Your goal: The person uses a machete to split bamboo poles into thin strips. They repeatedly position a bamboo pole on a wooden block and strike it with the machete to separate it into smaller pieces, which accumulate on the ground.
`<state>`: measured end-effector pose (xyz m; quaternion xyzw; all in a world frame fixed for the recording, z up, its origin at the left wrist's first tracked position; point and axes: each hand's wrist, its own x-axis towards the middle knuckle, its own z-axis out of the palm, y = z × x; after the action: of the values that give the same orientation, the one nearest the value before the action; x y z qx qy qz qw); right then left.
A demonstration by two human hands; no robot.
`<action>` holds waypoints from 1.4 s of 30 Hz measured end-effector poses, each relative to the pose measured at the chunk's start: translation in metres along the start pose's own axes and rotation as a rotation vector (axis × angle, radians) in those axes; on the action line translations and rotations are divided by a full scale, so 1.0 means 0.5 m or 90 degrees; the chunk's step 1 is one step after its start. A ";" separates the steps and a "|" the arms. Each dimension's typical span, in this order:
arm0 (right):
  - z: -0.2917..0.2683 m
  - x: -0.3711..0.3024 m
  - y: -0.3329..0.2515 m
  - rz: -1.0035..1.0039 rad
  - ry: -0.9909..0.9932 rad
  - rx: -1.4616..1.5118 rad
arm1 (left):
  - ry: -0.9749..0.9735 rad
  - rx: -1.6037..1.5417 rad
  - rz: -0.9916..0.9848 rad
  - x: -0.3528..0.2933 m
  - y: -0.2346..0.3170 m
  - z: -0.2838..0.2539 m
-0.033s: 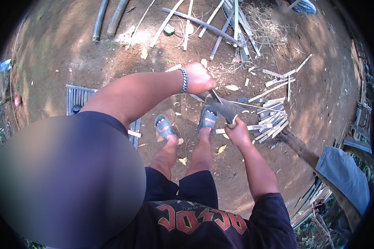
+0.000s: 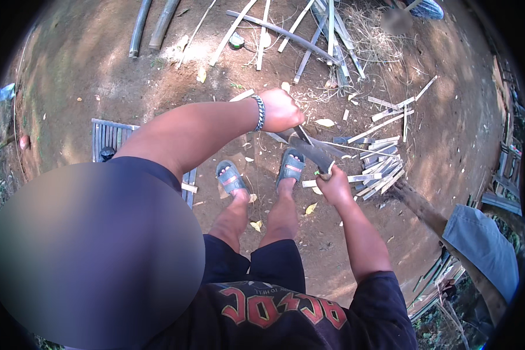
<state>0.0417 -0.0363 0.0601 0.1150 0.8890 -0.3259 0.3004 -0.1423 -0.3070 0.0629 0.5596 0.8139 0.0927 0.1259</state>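
My left hand (image 2: 279, 111), with a chain bracelet at the wrist, is closed in a fist round the end of a narrow dark strip (image 2: 303, 135), probably bamboo. My right hand (image 2: 335, 185) is wrapped round the lower end of what looks like a machete (image 2: 314, 154), its wide grey blade slanting up and left towards my left hand. Strip and blade cross just below my left fist; whether they touch, I cannot tell. Both are held above the ground in front of my sandalled feet. My fingers hide the gripped ends.
Split bamboo pieces (image 2: 385, 166) lie piled right of my feet. Longer strips (image 2: 300, 41) and a tape measure (image 2: 236, 41) lie farther ahead. A slatted bamboo panel (image 2: 114, 133) is at left. Grey-blue cloth (image 2: 483, 242) hangs over a wooden pole (image 2: 421, 209) at right.
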 end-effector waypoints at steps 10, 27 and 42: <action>-0.062 0.086 -0.069 0.010 0.007 -0.045 | -0.207 0.055 -0.094 0.084 -0.093 -0.080; 0.157 0.158 -0.330 -0.111 0.010 0.270 | 0.044 -0.619 -1.117 -0.618 0.475 0.417; 0.223 0.207 -0.353 -0.184 0.111 0.173 | 0.199 -0.841 -1.095 -0.623 0.601 0.472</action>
<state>-0.0599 -0.2422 0.0192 0.0536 0.8667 -0.4713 0.1544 0.3036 -0.4885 -0.0425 -0.3915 0.7291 0.4620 0.3189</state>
